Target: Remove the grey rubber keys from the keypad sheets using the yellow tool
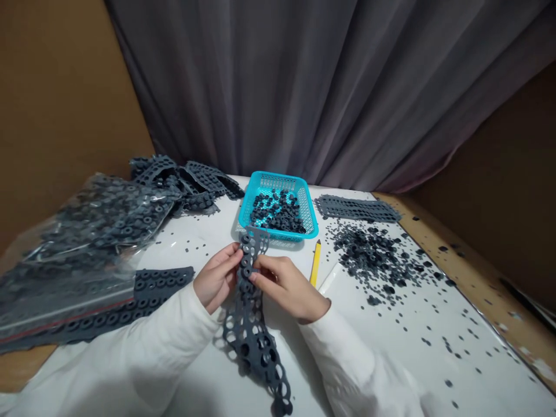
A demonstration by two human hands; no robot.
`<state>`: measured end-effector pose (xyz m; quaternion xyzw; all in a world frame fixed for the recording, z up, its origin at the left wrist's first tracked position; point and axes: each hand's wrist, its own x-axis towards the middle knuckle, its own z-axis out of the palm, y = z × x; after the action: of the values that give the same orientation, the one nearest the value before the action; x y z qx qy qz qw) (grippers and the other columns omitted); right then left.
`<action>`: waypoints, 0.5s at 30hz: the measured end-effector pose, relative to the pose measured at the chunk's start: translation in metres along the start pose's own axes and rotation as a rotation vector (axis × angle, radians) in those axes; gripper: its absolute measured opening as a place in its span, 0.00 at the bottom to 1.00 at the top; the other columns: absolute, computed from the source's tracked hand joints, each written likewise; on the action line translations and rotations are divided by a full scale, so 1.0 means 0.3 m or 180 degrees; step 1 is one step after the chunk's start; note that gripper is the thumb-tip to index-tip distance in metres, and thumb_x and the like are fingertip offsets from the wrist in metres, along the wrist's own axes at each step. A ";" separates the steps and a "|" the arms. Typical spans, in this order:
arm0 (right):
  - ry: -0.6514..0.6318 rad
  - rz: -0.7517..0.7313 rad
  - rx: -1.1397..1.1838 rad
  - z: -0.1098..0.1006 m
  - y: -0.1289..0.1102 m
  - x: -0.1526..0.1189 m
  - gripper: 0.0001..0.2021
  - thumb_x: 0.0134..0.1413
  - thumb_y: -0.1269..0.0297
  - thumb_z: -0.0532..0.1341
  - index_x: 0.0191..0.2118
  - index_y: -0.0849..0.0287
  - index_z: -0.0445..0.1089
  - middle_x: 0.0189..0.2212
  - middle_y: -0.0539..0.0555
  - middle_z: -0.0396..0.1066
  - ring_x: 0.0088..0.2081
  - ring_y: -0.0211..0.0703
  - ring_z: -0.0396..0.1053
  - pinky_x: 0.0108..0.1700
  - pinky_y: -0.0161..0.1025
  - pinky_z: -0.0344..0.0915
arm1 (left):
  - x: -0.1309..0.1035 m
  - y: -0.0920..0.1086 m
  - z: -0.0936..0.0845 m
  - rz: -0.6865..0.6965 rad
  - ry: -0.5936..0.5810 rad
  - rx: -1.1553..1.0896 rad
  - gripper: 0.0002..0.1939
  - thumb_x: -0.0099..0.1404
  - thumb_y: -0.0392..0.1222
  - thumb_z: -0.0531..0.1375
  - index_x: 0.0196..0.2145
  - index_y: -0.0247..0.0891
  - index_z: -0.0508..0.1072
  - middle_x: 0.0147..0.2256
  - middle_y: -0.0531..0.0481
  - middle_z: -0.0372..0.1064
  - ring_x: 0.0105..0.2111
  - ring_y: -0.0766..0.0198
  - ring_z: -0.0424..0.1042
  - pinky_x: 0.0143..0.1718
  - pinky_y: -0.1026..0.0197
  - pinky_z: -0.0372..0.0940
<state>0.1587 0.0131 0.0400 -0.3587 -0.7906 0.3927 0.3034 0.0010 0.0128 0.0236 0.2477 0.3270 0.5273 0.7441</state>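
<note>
A dark grey rubber sheet [256,333], full of round holes, hangs lengthwise between my hands, its lower end trailing toward me. Several ring-shaped pieces still sit in its upper part. My left hand [220,275] pinches the sheet's left edge between thumb and fingers. On the right edge, my right hand [286,285] is closed with thumb and forefinger at one of the rings. Just beyond the sheet's top end stands a turquoise plastic basket [313,217] with many small dark rubber rings [282,211] inside.
A clear bag of rubber rings [108,226] lies at left, over ringed sheets [163,284]. More sheets [191,182] are heaped behind. At right are a yellow pen-like tool [315,263], a perforated strip [358,208] and a pile of small dark scraps [373,252] scattered across the white table.
</note>
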 end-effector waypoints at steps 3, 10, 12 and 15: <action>-0.0055 -0.0082 0.0414 0.009 -0.005 0.005 0.12 0.57 0.65 0.51 0.23 0.59 0.55 0.20 0.46 0.54 0.24 0.35 0.53 0.29 0.34 0.50 | 0.000 0.005 -0.001 -0.0395 -0.0051 -0.0313 0.03 0.56 0.34 0.61 0.30 0.32 0.71 0.23 0.52 0.69 0.21 0.68 0.68 0.24 0.68 0.61; 0.0841 0.0393 0.2530 0.116 0.011 0.024 0.12 0.49 0.60 0.55 0.21 0.59 0.55 0.20 0.47 0.50 0.24 0.36 0.48 0.27 0.34 0.48 | -0.004 0.006 -0.014 -0.0626 0.0159 -0.0818 0.05 0.61 0.33 0.55 0.30 0.32 0.71 0.24 0.50 0.70 0.23 0.66 0.70 0.27 0.65 0.66; 0.1106 0.0515 0.3005 0.144 0.016 0.032 0.11 0.46 0.61 0.57 0.21 0.58 0.56 0.20 0.47 0.50 0.25 0.36 0.48 0.27 0.34 0.48 | -0.005 0.005 -0.008 -0.0557 0.0268 -0.0982 0.06 0.61 0.32 0.54 0.30 0.32 0.71 0.24 0.50 0.70 0.23 0.66 0.70 0.28 0.64 0.67; 0.1298 0.0623 0.3431 0.162 0.021 0.042 0.09 0.44 0.62 0.57 0.22 0.58 0.56 0.22 0.48 0.51 0.25 0.37 0.49 0.28 0.34 0.50 | -0.009 0.011 0.006 -0.0526 0.0460 -0.1180 0.09 0.62 0.30 0.52 0.28 0.32 0.70 0.23 0.49 0.70 0.23 0.66 0.71 0.27 0.65 0.67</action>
<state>0.1167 0.0063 0.0124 -0.2933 -0.3680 0.6888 0.5515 -0.0004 0.0114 0.0277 0.0405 0.2961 0.5319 0.7923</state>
